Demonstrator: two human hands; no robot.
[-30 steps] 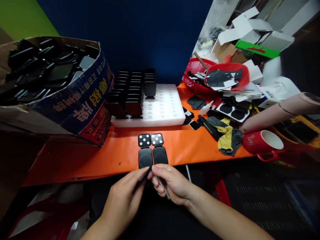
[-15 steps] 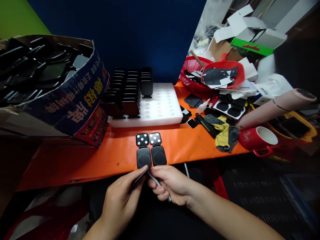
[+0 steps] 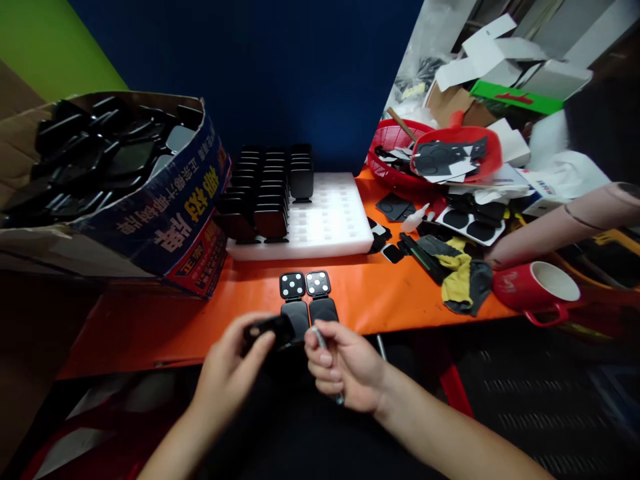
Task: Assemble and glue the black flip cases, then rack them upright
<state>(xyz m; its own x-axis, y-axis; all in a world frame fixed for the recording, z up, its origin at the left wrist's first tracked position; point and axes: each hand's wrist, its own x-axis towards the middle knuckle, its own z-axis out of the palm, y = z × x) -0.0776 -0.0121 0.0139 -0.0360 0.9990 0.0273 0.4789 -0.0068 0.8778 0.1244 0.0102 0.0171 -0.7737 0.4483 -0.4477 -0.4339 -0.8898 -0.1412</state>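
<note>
My left hand (image 3: 233, 367) is closed on a black flat square part (image 3: 276, 329), blurred by motion, held just over the table's front edge. In my right hand (image 3: 345, 370) a thin metal rod (image 3: 320, 339) is gripped in the curled fingers; its lower end shows below the fist. The rod stands apart from the black part. Just beyond my hands, two hinged black panel pieces lie unfolded side by side: a left one (image 3: 293, 285) and a right one (image 3: 317, 283), with pale dots on their upper squares. My hands partly hide their plain lower squares.
A white foam tray (image 3: 345, 227) holds rows of upright black panels (image 3: 270, 220). A cardboard box (image 3: 150, 220) heaped with black parts stands at the left. To the right are a red basket (image 3: 385, 167), a grey-yellow glove (image 3: 463, 280) and a red mug (image 3: 520, 287) on the orange table (image 3: 370, 300).
My left hand has turned the black part flatter and drawn it left, away from the rod. My right hand now holds the rod steeper. The view has shifted slightly.
</note>
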